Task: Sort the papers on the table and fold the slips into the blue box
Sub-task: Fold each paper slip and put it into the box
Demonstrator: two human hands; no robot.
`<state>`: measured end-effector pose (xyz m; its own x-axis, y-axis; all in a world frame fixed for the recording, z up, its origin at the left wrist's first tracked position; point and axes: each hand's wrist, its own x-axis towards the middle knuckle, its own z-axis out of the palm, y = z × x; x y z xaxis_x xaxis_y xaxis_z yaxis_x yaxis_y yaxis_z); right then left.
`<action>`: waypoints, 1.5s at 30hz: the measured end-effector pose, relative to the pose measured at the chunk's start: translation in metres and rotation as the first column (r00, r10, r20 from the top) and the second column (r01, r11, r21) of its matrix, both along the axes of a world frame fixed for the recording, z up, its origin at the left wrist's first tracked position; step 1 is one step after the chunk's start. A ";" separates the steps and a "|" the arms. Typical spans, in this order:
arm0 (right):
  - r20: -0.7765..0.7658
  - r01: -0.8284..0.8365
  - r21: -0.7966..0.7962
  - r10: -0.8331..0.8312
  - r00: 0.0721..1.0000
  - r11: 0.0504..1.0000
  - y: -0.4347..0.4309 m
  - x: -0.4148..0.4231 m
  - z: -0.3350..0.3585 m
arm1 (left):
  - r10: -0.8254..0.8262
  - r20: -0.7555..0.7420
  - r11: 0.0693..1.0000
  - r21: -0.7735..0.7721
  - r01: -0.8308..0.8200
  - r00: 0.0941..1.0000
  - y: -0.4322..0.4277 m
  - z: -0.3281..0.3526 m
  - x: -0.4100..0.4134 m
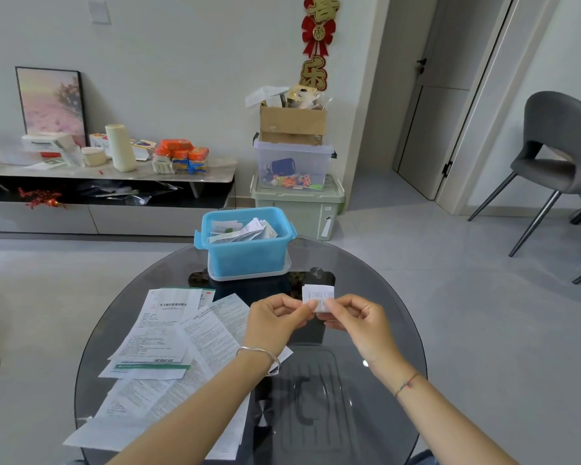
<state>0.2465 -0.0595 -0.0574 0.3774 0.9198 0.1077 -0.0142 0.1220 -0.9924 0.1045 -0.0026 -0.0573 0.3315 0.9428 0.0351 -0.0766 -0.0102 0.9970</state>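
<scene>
Mid-task, we judge. Our left hand (275, 318) and right hand (356, 322) each pinch one small folded slip (317, 295) at thumb and fingertips, above the surface (393, 297), just near of the blue box (247, 253). The box, at the far edge, holds several slips. Larger papers (161, 340) lie overlapping at near left, apparently unsorted; more folding is left.

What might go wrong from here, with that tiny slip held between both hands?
The slip is only pinched between the left hand and right hand, so it may drop. The blue box already looks full; its papers might spill. The left forearm crosses the leaflets near the table edge and might sweep them off.
</scene>
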 end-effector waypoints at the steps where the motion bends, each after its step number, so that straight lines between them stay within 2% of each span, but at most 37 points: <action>1: 0.007 0.018 -0.012 -0.018 1.000 1.000 0.001 0.000 0.001 | 0.011 -0.007 1.000 0.007 -0.011 1.000 0.001 0.000 0.001; 5: -0.023 0.053 -0.013 -0.053 0.998 0.999 0.002 -0.001 0.000 | 0.031 -0.007 0.999 -0.016 -0.031 1.000 0.000 0.001 0.002; 10: -0.054 0.048 0.012 -0.047 0.997 0.999 0.008 -0.005 0.003 | 0.054 0.093 0.981 -0.192 -0.035 0.994 0.002 0.005 0.003; 14: -0.062 0.042 0.012 -0.041 0.997 0.999 0.014 -0.010 0.009 | 0.075 0.149 0.980 -0.193 -0.045 0.986 0.007 0.010 0.000; 19: 0.198 -0.095 -0.121 0.118 0.973 0.988 0.027 -0.017 0.018 | 0.039 0.061 0.994 -0.100 -0.033 0.997 0.024 0.022 -0.012; 24: 0.258 -0.129 -0.103 0.151 0.954 0.986 0.048 -0.032 0.029 | 0.020 0.047 0.987 -0.157 -0.012 0.999 0.043 0.035 -0.028; 31: 0.185 -0.194 -0.114 0.213 0.959 0.974 0.080 -0.052 0.038 | 0.013 0.006 0.976 -0.219 -0.011 1.000 0.074 0.046 -0.045; 37: 0.166 -0.152 -0.063 0.161 0.973 0.986 0.109 -0.063 0.040 | 0.027 -0.026 0.972 -0.231 -0.033 0.999 0.099 0.049 -0.048; 41: 0.140 -0.165 -0.090 0.177 0.974 0.982 0.126 -0.064 0.041 | 0.038 0.002 0.949 -0.312 -0.035 0.999 0.116 0.052 -0.049; 45: 0.208 -0.191 -0.141 0.218 0.954 0.971 0.145 -0.061 0.047 | 0.027 0.024 0.950 -0.313 -0.018 0.999 0.135 0.055 -0.050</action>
<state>0.1857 0.0859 -0.0104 0.1589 0.9859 0.0533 0.1938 0.0218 -0.9808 0.0546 0.1323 -0.0028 0.3135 0.9151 -0.2535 -0.1071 0.2993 0.9481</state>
